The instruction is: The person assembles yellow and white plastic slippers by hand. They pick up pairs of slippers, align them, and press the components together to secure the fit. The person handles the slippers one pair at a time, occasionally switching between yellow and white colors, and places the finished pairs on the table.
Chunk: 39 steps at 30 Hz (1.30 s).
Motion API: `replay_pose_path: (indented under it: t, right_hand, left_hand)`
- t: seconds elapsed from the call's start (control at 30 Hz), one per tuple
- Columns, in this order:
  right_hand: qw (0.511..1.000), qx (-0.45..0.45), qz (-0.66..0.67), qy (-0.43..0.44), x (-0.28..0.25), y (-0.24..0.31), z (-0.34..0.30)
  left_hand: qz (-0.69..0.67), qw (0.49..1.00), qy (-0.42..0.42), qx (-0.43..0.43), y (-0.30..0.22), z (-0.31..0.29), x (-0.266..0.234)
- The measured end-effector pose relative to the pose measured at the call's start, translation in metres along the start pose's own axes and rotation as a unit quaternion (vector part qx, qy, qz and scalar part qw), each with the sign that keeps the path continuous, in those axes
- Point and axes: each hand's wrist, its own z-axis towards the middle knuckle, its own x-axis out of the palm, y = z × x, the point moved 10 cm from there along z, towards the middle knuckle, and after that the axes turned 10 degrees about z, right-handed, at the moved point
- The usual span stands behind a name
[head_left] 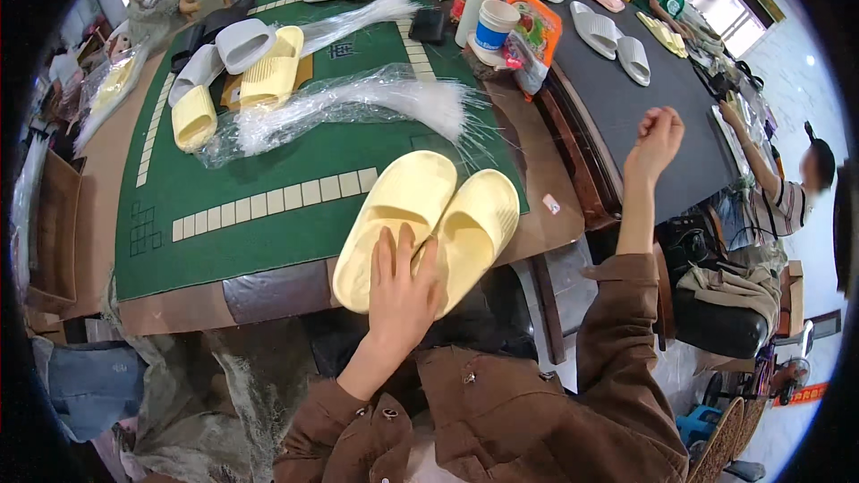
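Two pale yellow slides (420,224) lie side by side at the near edge of the green table mat (268,179), toes pointing away from the person. The left hand (400,291) rests flat on their heels, fingers spread and open, pressing rather than gripping. The right hand (656,139) is raised in the air well to the right of the mat, fingers loosely curled, holding nothing I can make out.

The pair looks matched up but not yet bagged; the clear plastic bags (358,103) lie in a heap in the middle of the mat. Beyond them, at the mat's far left, more yellow and white slides (234,67) wait loose.

To the right of the mat stands a dark table (626,116) with white slides (616,45), where other people are at work.
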Motion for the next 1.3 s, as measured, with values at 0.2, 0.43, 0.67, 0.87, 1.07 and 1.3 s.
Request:
replay_pose_path:
  t: [0.2, 0.43, 0.67, 0.87, 1.07, 1.3]
  right_hand:
    - [0.958, 0.236, -0.03, 0.163, 0.045, -0.081, -0.085]
    - [0.987, 0.102, -0.067, 0.108, 0.011, -0.058, 0.028]
    - [0.99, 0.054, -0.124, 0.041, -0.066, -0.026, 0.099]
    - [0.973, 0.013, -0.224, 0.052, -0.088, -0.008, 0.086]
    - [0.937, -0.136, -0.322, 0.012, -0.086, 0.022, 0.066]
    - [0.911, -0.05, -0.39, 0.124, -0.06, -0.019, 0.061]
  left_hand:
    - [0.012, 0.999, -0.043, 0.009, -0.004, 0.024, 0.013]
    - [0.033, 0.999, -0.01, 0.026, 0.007, 0.005, 0.013]
    - [0.021, 1.0, 0.006, 0.018, 0.014, -0.004, 0.011]
    - [0.02, 1.0, -0.016, -0.001, 0.011, -0.001, 0.009]
    - [0.034, 0.999, 0.015, 0.033, 0.002, 0.003, 0.014]
    - [0.043, 0.999, -0.03, 0.011, -0.006, 0.025, 0.015]
